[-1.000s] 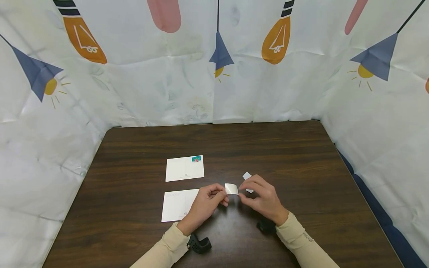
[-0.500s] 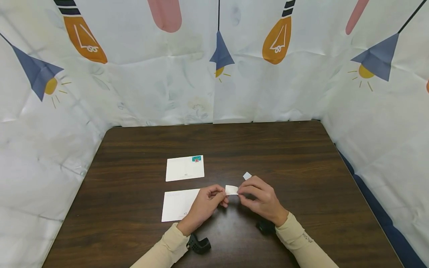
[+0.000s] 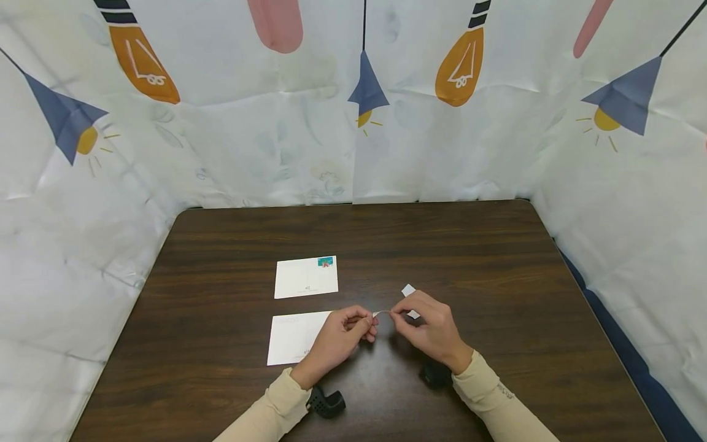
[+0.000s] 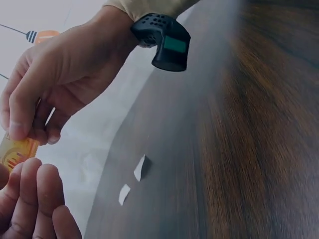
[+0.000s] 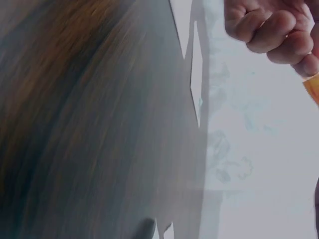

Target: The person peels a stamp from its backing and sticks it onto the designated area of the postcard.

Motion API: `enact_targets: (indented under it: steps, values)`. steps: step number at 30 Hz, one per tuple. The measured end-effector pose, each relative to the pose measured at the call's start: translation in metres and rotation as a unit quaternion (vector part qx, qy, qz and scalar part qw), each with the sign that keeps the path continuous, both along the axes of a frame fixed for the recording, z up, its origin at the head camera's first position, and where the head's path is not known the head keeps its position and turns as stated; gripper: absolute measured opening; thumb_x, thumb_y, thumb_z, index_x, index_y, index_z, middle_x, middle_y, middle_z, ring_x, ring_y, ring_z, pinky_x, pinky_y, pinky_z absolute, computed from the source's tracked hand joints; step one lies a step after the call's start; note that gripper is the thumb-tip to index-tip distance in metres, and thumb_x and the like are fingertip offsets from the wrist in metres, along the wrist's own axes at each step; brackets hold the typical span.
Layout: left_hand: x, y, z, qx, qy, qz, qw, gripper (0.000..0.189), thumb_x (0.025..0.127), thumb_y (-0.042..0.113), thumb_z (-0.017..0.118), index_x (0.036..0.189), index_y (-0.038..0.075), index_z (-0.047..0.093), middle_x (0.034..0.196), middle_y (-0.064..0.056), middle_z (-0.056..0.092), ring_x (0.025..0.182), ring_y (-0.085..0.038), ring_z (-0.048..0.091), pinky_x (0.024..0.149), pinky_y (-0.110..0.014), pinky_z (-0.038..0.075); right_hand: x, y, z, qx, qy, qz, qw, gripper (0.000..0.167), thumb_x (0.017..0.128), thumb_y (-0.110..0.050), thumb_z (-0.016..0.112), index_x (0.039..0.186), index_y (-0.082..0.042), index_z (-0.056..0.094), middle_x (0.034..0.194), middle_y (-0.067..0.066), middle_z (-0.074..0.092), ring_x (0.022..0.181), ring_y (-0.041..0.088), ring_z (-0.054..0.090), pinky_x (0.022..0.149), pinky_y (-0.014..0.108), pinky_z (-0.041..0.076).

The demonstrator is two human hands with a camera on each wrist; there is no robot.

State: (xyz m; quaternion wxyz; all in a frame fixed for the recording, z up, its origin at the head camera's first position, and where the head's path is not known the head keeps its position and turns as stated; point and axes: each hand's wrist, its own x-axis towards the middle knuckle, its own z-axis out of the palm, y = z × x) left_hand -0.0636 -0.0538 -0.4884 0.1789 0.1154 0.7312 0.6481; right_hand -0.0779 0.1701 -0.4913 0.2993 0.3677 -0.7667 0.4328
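Note:
A small yellow-orange stamp [image 4: 19,152] with a toothed edge spans the two hands, held above the table. In the head view the stamp [image 3: 382,313] shows nearly edge-on as a thin curved strip. My left hand [image 3: 345,331] pinches its left end between thumb and fingers. At its right end, my right hand [image 3: 428,322] pinches with thumb and index fingertip. A bit of the stamp [image 5: 312,88] also shows at the right edge of the right wrist view. Partly beneath the left hand lies a white postcard [image 3: 295,337]. Two white paper scraps [image 3: 408,290] lie by the right hand.
Behind the nearer postcard, another postcard [image 3: 305,279] bears a teal stamp [image 3: 325,261] in its upper right corner. The dark wooden table [image 3: 221,258] is closed in by white printed curtain [image 3: 221,153] at the back and sides. Black devices [image 3: 327,402] sit on both wrists.
The right thumb and fingertip have come together on the stamp's right end. Its white face, turned to the head camera before, has tilted until nearly edge-on. The left hand has hardly moved.

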Motion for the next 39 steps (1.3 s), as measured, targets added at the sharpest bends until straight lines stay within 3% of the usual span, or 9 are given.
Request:
enact_targets:
  steps: [4,8,12,16,20,25,29,34,39]
  values:
    - [0.001,-0.004,-0.001,-0.051,0.030,0.004,0.9982,0.025,0.105,0.018,0.059,0.105,-0.002,0.072,0.095,-0.021,0.077,0.082,-0.021,0.076,0.070,-0.024,0.059,0.002,-0.003,0.002,-0.009,-0.070,-0.027,0.9972,0.003,0.094,-0.011,0.073,0.091,-0.013,0.073,0.083,-0.003,0.072,0.072,0.005,0.065,0.061,0.016,0.054]
    - [0.002,-0.010,-0.001,-0.100,0.071,0.007,0.9925,0.020,0.104,0.020,0.060,0.104,0.006,0.075,0.092,-0.012,0.078,0.083,-0.026,0.075,0.067,-0.019,0.052,0.004,-0.005,0.003,-0.023,-0.157,-0.052,0.9860,0.016,0.087,-0.002,0.078,0.091,-0.018,0.075,0.080,-0.004,0.073,0.071,0.003,0.066,0.063,0.018,0.055]
    - [0.002,-0.020,0.000,-0.135,0.127,0.007,0.9826,0.016,0.102,0.016,0.061,0.104,0.009,0.075,0.092,-0.007,0.079,0.078,-0.014,0.072,0.067,-0.019,0.053,0.004,-0.009,0.005,-0.036,-0.229,-0.071,0.9701,0.015,0.088,-0.004,0.079,0.090,-0.018,0.076,0.077,-0.003,0.074,0.068,0.002,0.065,0.061,0.024,0.056]
    - [0.001,-0.032,0.002,-0.174,0.187,0.012,0.9667,0.013,0.099,0.014,0.063,0.103,0.011,0.076,0.090,-0.002,0.079,0.076,0.000,0.064,0.066,-0.020,0.054,0.004,-0.013,0.007,-0.047,-0.306,-0.085,0.9470,0.002,0.092,-0.015,0.078,0.092,-0.012,0.077,0.080,-0.002,0.075,0.070,0.002,0.067,0.064,0.026,0.057]
    - [0.001,-0.045,0.003,-0.219,0.233,0.016,0.9475,0.011,0.098,0.014,0.066,0.103,0.013,0.076,0.094,0.003,0.079,0.083,-0.002,0.066,0.073,-0.028,0.058,0.003,-0.017,0.010,-0.058,-0.380,-0.093,0.9187,0.007,0.093,-0.020,0.078,0.092,-0.014,0.077,0.085,0.001,0.076,0.074,0.004,0.069,0.069,0.023,0.057]
    - [-0.001,-0.061,0.003,-0.272,0.275,0.020,0.9218,0.011,0.097,0.014,0.068,0.103,0.014,0.076,0.096,0.007,0.078,0.084,-0.003,0.069,0.074,-0.030,0.060,-0.001,-0.021,0.014,-0.074,-0.443,-0.081,0.8895,0.008,0.093,-0.024,0.078,0.093,-0.016,0.077,0.088,0.010,0.077,0.077,0.027,0.072,0.071,0.029,0.061]
    - [-0.002,-0.073,0.001,-0.299,0.280,0.023,0.9118,0.010,0.096,0.014,0.069,0.103,0.015,0.076,0.094,0.008,0.077,0.083,-0.002,0.069,0.072,-0.026,0.058,-0.004,-0.022,0.015,-0.085,-0.479,-0.058,0.8717,0.014,0.095,-0.026,0.076,0.097,-0.012,0.076,0.090,0.016,0.077,0.081,0.041,0.072,0.073,0.043,0.064]
    - [-0.002,-0.090,-0.002,-0.328,0.273,0.028,0.9037,0.010,0.095,0.014,0.070,0.103,0.015,0.077,0.093,0.007,0.077,0.083,-0.004,0.070,0.070,-0.021,0.056,-0.008,-0.026,0.011,-0.103,-0.511,-0.029,0.8530,0.020,0.095,-0.025,0.076,0.100,-0.006,0.075,0.092,0.017,0.077,0.085,0.044,0.073,0.075,0.047,0.064]
    - [0.000,-0.106,-0.006,-0.369,0.308,0.028,0.8762,0.012,0.093,0.014,0.073,0.105,0.012,0.077,0.099,0.002,0.079,0.089,-0.010,0.074,0.078,-0.031,0.062,-0.013,-0.034,0.004,-0.111,-0.536,-0.015,0.8369,0.021,0.095,-0.023,0.077,0.101,-0.003,0.076,0.088,0.016,0.078,0.083,0.045,0.072,0.073,0.044,0.064]
